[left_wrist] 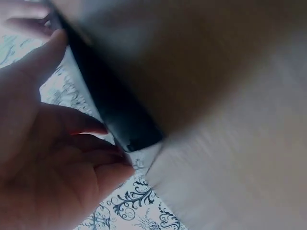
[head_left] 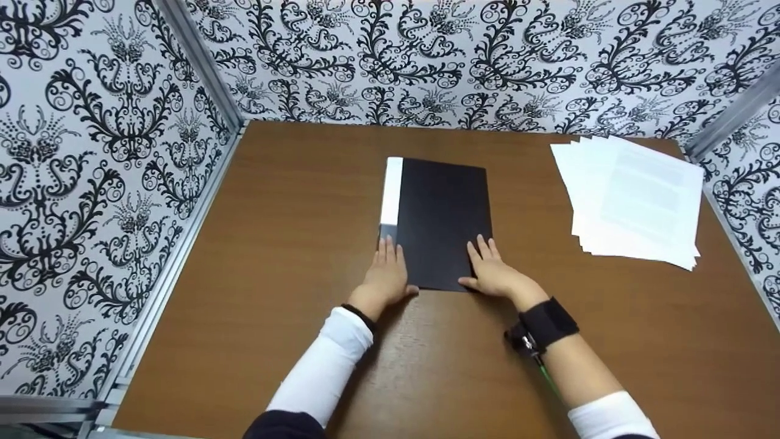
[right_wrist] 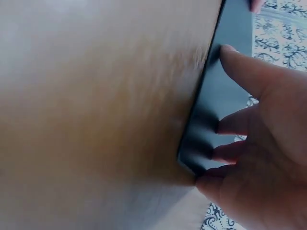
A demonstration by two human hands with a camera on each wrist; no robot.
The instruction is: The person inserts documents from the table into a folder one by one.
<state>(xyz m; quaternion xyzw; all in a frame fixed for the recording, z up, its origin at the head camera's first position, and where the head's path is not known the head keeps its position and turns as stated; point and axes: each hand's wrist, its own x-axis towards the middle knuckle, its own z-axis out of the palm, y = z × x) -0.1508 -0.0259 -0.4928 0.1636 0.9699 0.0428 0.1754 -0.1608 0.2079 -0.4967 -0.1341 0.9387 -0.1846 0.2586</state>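
A closed black file folder (head_left: 443,213) with a white label strip along its left spine lies flat on the brown table. At its lower left corner, my left hand (head_left: 387,277) touches the spine side with fingers extended and the thumb at the bottom edge. The fingers of my right hand (head_left: 490,271) rest on the lower right corner of the cover, thumb out toward the bottom edge. Both wrist views show the folder's dark edge close by, with the left hand (left_wrist: 62,143) and right hand (right_wrist: 261,129) spread along it.
Overlapping white paper sheets (head_left: 640,201), the top one faintly printed, lie fanned at the far right of the table (head_left: 274,201). Patterned panels (head_left: 426,67) with metal frame posts (head_left: 201,61) stand along the back and sides.
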